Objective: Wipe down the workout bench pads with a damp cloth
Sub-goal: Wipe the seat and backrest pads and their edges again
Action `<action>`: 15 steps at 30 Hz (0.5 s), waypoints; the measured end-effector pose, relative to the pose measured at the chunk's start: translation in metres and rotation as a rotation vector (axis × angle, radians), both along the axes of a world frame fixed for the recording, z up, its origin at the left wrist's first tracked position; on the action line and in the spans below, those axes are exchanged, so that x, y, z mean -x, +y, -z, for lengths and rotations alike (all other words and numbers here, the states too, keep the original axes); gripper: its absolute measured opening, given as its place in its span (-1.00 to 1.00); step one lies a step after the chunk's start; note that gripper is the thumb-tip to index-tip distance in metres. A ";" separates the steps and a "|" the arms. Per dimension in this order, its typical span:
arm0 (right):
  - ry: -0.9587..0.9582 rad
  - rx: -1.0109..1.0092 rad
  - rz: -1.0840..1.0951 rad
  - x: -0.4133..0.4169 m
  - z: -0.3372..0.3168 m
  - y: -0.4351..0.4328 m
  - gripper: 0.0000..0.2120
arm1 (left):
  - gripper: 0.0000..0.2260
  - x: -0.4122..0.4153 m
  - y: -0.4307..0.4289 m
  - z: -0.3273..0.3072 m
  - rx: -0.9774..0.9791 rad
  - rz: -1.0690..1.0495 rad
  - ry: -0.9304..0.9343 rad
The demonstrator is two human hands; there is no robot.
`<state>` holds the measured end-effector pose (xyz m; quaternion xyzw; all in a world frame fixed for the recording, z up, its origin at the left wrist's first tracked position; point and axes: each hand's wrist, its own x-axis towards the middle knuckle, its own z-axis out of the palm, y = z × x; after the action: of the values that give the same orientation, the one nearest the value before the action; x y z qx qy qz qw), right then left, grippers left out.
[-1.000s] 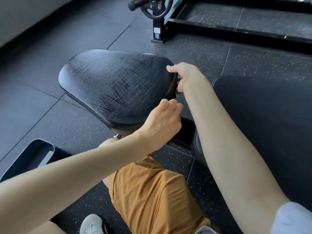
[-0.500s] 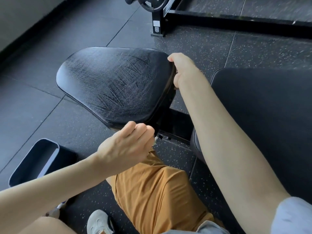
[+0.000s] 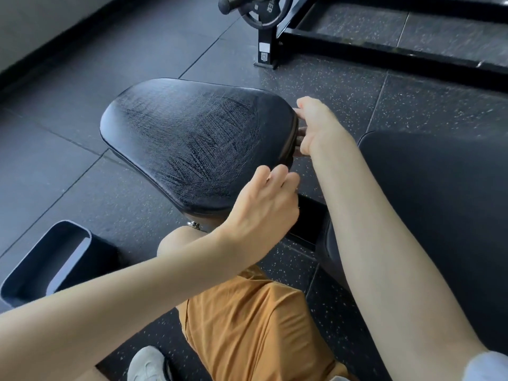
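Dark speckled rubber floor tiles (image 3: 343,86); pale wall (image 3: 33,20) at left; black rack frame (image 3: 384,53) beyond.

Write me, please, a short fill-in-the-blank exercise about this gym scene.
1. The person's shorts are ____ in colour.
2. The dark bin stands to the ____ of those shorts.
3. The seat pad has ____ hands at its narrow end: the left hand and the right hand.

Missing words: orange; left; two.
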<state>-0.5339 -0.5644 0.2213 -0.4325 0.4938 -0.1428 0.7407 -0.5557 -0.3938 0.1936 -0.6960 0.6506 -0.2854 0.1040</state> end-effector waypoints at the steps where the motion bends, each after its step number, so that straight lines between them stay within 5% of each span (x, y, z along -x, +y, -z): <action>1: 0.001 0.007 -0.006 0.000 0.001 -0.003 -0.75 | -0.74 0.002 0.013 -0.002 0.020 0.031 0.002; 4: 0.035 0.010 -0.032 -0.001 0.001 -0.010 -0.75 | -0.70 -0.004 0.037 -0.004 0.076 0.106 0.008; 8: 0.081 0.068 -0.065 -0.009 0.003 -0.005 -0.86 | -0.98 -0.033 0.068 0.012 0.118 0.255 -0.042; 15: 0.145 0.143 -0.097 -0.008 0.008 0.002 -0.90 | -0.86 -0.074 0.115 0.033 0.356 0.375 0.149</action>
<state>-0.5264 -0.5628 0.2135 -0.5170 0.5131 -0.1101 0.6763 -0.4813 -0.2788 0.1610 -0.5897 0.7136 -0.3578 -0.1229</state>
